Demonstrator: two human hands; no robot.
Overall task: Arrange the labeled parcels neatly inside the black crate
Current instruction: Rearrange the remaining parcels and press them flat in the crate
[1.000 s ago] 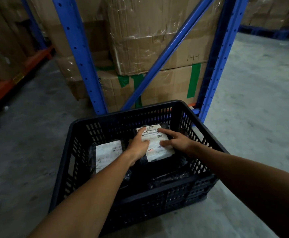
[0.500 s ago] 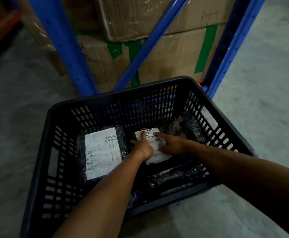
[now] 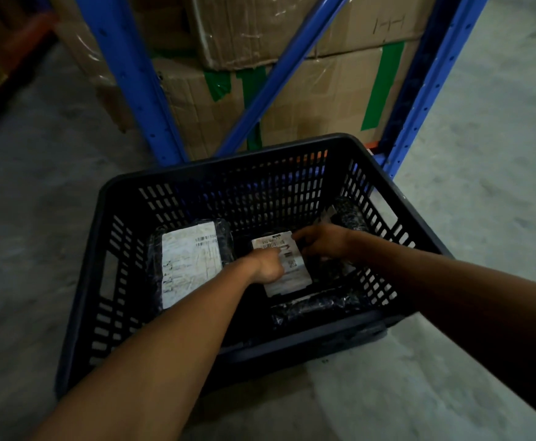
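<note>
A: Head view, looking down into the black crate (image 3: pixel 397 214) on the concrete floor (image 3: pixel 483 154). Both hands sit on the middle parcel (image 3: pixel 287 275), white label up.

B: Grip?

A: Left hand (image 3: pixel 268 265) is curled, index finger pressing the label near its barcode. Right hand (image 3: pixel 322 241) is bent over the parcel's right edge; whether it pinches it, I cannot tell.

B: Any readable print?

A: Barcodes only; the text is too blurred. A larger labelled parcel (image 3: pixel 190 262) lies flat at the left, two dark wrapped ones at the right wall (image 3: pixel 349 214) and near side (image 3: pixel 317 305). Behind, a carton (image 3: pixel 339 23) bears handwritten strokes like "H-H".
</note>
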